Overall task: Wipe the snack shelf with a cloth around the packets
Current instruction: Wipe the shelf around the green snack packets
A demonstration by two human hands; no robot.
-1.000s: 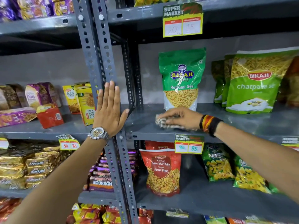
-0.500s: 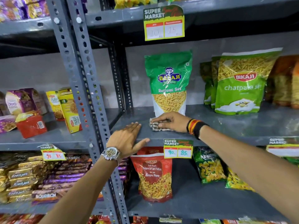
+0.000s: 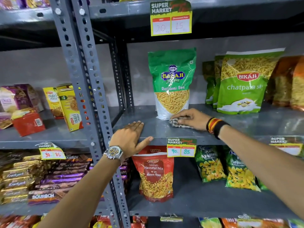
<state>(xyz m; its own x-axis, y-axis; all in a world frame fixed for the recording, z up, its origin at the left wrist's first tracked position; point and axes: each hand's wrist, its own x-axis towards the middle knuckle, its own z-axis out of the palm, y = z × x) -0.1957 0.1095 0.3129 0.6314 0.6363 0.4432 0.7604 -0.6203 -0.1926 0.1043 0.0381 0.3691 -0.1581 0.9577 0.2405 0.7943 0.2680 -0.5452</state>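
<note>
Head view: you at the grey shelf (image 3: 246,124).
Right hand (image 3: 190,118): your grip presses the cloth (image 3: 176,122) beside the Ratlami Sev packet (image 3: 172,83).
Left hand (image 3: 130,139): grip open, flat on the shelf edge.

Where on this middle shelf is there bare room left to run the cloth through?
Bare shelf runs along the front from the right hand and cloth toward the right edge, ahead of the Chatpata packets. Another gap lies between those and the Ratlami Sev packet. The left hand covers the front-left corner; far right is crowded.
</note>
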